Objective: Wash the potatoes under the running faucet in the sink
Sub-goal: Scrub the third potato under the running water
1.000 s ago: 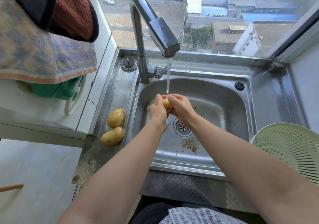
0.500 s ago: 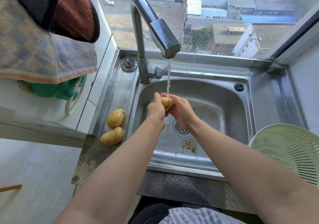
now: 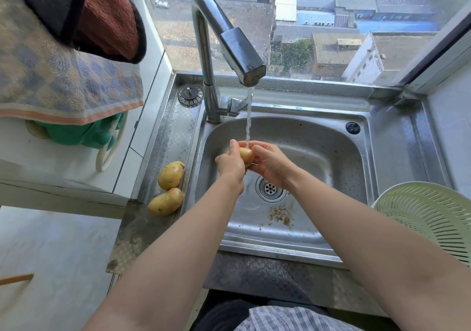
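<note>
The potato [image 3: 245, 155] has rolled a little between the palms, and the left thumb now lies up over its top.

Head view: the left hand [image 3: 230, 163] and right hand [image 3: 271, 163] both grasp the potato with curled fingers. They hold it in the water stream [image 3: 248, 116] below the faucet [image 3: 239, 50], over the sink [image 3: 331, 152]. Rubbing seems under way. The likely next move is to set it aside and fetch one of the two potatoes [image 3: 171, 175] lying left of the sink.

Single head-worn wide-angle view, forward and down, close over the sink [image 3: 318, 139]
</note>
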### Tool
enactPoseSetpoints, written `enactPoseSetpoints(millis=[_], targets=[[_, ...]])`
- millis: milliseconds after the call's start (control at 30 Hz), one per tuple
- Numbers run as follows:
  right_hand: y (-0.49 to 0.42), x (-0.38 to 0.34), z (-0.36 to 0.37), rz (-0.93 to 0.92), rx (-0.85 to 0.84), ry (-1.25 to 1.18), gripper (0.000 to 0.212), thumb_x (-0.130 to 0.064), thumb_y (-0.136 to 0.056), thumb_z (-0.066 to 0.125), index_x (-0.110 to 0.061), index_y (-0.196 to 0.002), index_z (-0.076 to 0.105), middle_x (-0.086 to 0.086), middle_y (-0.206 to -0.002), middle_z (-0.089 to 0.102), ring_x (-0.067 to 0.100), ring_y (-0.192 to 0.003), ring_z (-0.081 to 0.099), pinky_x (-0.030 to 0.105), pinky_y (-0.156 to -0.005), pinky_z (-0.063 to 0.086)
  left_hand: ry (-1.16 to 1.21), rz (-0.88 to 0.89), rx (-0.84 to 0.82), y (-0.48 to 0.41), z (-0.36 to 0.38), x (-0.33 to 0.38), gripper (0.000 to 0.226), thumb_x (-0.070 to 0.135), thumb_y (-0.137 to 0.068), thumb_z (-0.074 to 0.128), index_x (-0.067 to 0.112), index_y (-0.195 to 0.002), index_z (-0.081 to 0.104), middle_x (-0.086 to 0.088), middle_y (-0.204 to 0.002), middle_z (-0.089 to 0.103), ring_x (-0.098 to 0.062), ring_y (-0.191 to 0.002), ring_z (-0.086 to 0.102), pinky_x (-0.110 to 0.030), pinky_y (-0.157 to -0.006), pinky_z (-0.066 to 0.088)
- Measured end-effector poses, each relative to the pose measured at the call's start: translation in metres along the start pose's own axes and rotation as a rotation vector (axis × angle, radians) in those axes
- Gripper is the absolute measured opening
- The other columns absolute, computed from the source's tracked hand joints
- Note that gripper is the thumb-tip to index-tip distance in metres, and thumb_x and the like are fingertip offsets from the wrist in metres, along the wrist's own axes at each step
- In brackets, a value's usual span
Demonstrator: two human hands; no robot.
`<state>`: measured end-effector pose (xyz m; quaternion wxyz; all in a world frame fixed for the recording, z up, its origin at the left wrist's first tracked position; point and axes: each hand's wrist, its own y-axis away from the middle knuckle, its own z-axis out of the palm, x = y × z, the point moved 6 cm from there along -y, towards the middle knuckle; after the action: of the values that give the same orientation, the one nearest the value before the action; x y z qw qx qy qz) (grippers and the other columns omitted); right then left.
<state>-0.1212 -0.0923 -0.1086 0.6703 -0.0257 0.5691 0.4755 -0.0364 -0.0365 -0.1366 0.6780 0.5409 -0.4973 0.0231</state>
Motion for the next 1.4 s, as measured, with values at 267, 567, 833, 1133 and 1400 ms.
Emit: enactPoseSetpoints(millis=[267,567,833,1133,1400], targets=[[-0.016,-0.002,0.010,0.030,0.180,0.128,0.020,-0.004,-0.091,0.052,-0.002,-0.098,0.070,0.017,-0.093,0.068,0.022,-0.080,0.062,0.040,-0.082,0.056,-0.098,0.053,0.113,-0.001,-0.006,0.004,0.061,0.053,-0.094,0.044,0.002,-0.128,0.037,-0.020,-0.133,0.045,-0.033,-0.116,0.054,-0.046,-0.100,0.048],[-0.012,-0.010,0.012,-0.023,0.066,-0.178,0.043,0.006,-0.091,0.030,0.008,-0.127,0.054,0.029,-0.120,0.059,0.031,-0.106,0.059,0.036,-0.095,0.052,0.005,0.034,0.077,-0.011,-0.002,0.014,0.067,0.063,-0.090,0.040,0.005,-0.123,0.041,-0.021,-0.126,0.054,-0.033,-0.113,0.059,-0.047,-0.099,0.050],[-0.009,-0.009,0.012,-0.053,0.071,-0.127,0.039,0.004,-0.092,0.034,0.007,-0.121,0.058,0.025,-0.113,0.062,0.029,-0.100,0.058,0.038,-0.093,0.051,-0.010,0.028,0.075,-0.015,-0.001,0.011,0.061,0.059,-0.092,0.041,0.006,-0.122,0.036,-0.021,-0.128,0.050,-0.033,-0.113,0.057,-0.047,-0.099,0.049],[-0.011,-0.012,0.015,-0.070,0.132,-0.013,0.033,0.007,-0.090,0.039,0.001,-0.105,0.068,0.022,-0.101,0.066,0.031,-0.096,0.057,0.052,-0.100,0.045,-0.081,0.065,0.107,-0.012,-0.002,0.015,0.063,0.058,-0.093,0.042,0.005,-0.127,0.036,-0.021,-0.131,0.047,-0.032,-0.112,0.057,-0.045,-0.097,0.050],[-0.009,-0.014,0.017,-0.087,0.085,-0.126,0.038,0.006,-0.090,0.031,0.002,-0.109,0.064,0.020,-0.101,0.064,0.030,-0.097,0.055,0.041,-0.094,0.044,-0.066,0.058,0.083,-0.014,-0.001,0.015,0.065,0.060,-0.092,0.039,0.005,-0.127,0.040,-0.019,-0.131,0.045,-0.033,-0.114,0.055,-0.048,-0.100,0.049]])
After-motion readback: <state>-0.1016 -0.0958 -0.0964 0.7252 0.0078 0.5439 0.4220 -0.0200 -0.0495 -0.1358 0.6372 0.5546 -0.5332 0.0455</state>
